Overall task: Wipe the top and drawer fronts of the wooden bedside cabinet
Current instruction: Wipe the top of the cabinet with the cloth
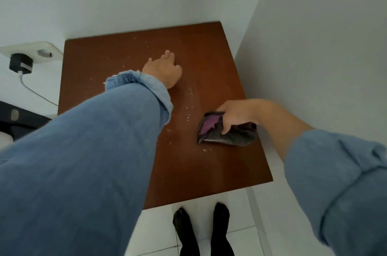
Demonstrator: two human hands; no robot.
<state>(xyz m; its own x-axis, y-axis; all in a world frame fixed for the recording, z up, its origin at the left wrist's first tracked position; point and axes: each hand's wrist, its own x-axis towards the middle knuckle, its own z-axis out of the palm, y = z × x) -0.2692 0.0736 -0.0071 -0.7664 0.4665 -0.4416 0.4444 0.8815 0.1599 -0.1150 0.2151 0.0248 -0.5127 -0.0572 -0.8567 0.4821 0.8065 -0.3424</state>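
Note:
The brown wooden top of the bedside cabinet (209, 56) fills the middle of the view, seen from above; its drawer fronts are hidden. My left hand (164, 71) rests palm-down on the middle of the top, empty, fingers pointing away. My right hand (234, 114) grips a crumpled grey and purple cloth (226, 132) and presses it onto the right side of the top. A line of white crumbs (189, 104) lies on the wood between the two hands.
White walls close in behind and to the right of the cabinet. A wall socket (39, 51) with a black charger (21, 64) and white cable sits at the left. A dark bed edge (18, 117) is at far left. My feet in dark socks (201, 226) stand on white floor tiles.

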